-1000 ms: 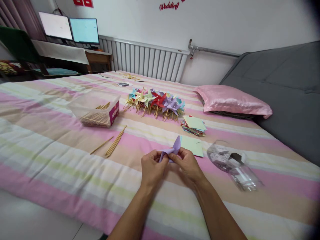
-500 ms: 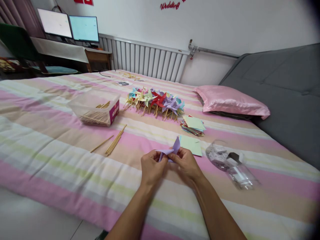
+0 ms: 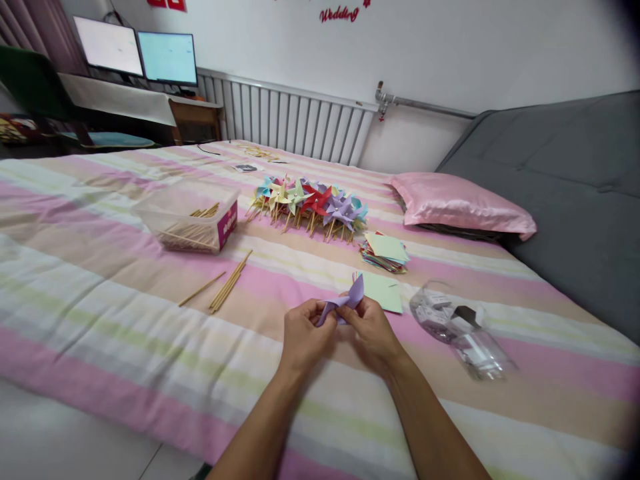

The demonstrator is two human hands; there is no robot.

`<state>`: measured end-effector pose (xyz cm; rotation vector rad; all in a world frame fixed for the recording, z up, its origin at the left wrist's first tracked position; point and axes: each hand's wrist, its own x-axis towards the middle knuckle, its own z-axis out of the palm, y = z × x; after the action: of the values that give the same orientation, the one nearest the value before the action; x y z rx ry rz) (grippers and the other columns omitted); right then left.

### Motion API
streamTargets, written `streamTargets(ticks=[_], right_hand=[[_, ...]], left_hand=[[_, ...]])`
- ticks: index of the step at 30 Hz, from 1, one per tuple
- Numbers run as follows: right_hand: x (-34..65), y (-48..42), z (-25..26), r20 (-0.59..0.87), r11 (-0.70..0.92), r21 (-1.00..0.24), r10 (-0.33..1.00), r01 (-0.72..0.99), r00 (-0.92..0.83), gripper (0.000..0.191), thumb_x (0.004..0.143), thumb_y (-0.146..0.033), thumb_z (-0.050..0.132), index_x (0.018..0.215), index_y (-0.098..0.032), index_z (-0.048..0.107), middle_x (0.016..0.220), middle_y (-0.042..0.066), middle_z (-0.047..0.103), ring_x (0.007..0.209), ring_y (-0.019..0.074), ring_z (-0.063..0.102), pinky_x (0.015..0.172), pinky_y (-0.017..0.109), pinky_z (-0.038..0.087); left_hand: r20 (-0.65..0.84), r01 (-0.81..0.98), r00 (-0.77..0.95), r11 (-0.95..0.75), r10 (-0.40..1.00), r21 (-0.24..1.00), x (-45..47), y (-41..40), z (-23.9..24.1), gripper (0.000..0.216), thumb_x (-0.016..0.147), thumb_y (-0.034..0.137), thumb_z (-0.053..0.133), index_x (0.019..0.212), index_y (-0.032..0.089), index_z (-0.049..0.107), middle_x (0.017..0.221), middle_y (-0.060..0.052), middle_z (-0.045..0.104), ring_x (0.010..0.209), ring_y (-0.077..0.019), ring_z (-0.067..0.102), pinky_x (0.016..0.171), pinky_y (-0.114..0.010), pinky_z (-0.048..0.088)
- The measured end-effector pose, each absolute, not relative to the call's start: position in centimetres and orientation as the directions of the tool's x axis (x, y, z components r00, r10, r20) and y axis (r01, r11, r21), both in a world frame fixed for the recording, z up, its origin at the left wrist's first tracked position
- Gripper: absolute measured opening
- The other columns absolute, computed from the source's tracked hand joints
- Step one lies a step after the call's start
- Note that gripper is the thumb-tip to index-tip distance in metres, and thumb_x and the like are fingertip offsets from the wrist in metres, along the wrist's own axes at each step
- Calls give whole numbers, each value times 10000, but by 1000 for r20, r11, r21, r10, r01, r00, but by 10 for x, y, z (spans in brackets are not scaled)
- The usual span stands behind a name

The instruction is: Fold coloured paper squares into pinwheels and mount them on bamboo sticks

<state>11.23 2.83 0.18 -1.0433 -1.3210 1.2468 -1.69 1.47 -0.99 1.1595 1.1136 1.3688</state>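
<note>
Between my two hands is a purple paper pinwheel (image 3: 355,293), partly folded, with one blade standing up. My left hand (image 3: 307,331) grips its left side, fingers closed around the paper. My right hand (image 3: 374,331) pinches it from the right, the thumb near the centre. The fingertips hide the middle of the paper. Just behind my right hand lie pale green paper squares (image 3: 383,291) with a cut showing in the top one. Farther back is a thicker stack of coloured paper (image 3: 384,251). Finished pinwheels on sticks (image 3: 310,203) are grouped beyond it.
A clear plastic box (image 3: 185,217) of wooden sticks stands at left, with several loose sticks (image 3: 230,283) before it. On the right lies an open clear container (image 3: 440,313) with small items. A pink pillow (image 3: 460,203) rests near the grey headboard (image 3: 560,153).
The left blade of the purple pinwheel, which stuck out to the left, is now folded in toward the centre. Both hands stay in nearly the same place.
</note>
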Motion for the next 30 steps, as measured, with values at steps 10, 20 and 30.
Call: streamTargets(ticks=[10,20,30], right_hand=[[111,24,-2,186,182,-982,973,-45,-136,209,725,-319,726,871,-172,697,879,50,686,853,199,601,801,314,461],[111,29,-11,113,106,-987,993,-122,-47,241,675,-323,769,843,-158,718,841,60,719,790,197,632,770,319,479],[108,23,-7,38,4,-987,978,-163,-205,227,672,-339,774,784,-150,717,757,31,694,683,161,597,672,276,460]], left_hand=[[0,-182,-104,-19,995,983,-22,18,-1,24,615,146,630,596,143,616,534,37,583,498,-81,526,527,-196,419],[93,-158,-38,-98,995,983,-27,18,3,94,638,199,682,703,134,660,646,-5,633,593,-110,571,553,-211,428],[-37,-333,-116,-4,993,943,-26,17,8,249,583,315,804,709,129,696,616,-13,651,565,-98,566,538,-202,438]])
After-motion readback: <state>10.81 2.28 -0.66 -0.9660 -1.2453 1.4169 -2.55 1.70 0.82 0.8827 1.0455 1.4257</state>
